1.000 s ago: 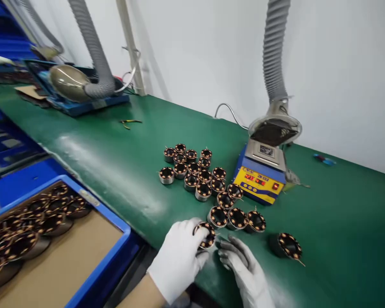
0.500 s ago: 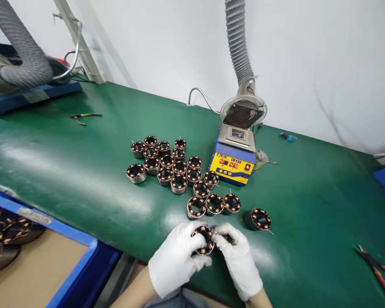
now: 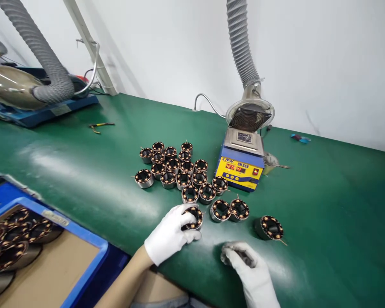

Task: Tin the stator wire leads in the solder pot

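Note:
My left hand (image 3: 168, 233), in a white glove, is closed around a motor stator (image 3: 197, 217) with copper windings. Its fingers reach into the stator's bore and round its side, and the stator stands at the near edge of a group of similar stators (image 3: 207, 193). To the right, my gloved right hand (image 3: 244, 259) is apart from any stator, low over the green bench. Its fingers are curled together with greyish fingertips; whether something small is in them is hidden. A single stator (image 3: 270, 228) with a wire end sticking out lies tilted beyond it.
A blue and yellow heated pot (image 3: 240, 169) stands behind the stators under an extraction hood (image 3: 250, 115). At the lower left is a blue bin (image 3: 103, 252) with more stators. Yellow-handled cutters (image 3: 101, 125) lie far left. A small blue and red item (image 3: 300, 138) lies at back right.
My left hand has moved its stator forward against the group, and a neighbouring stator appears shifted forward. My right hand has drawn away from that stator to the right. The camera view has shifted slightly.

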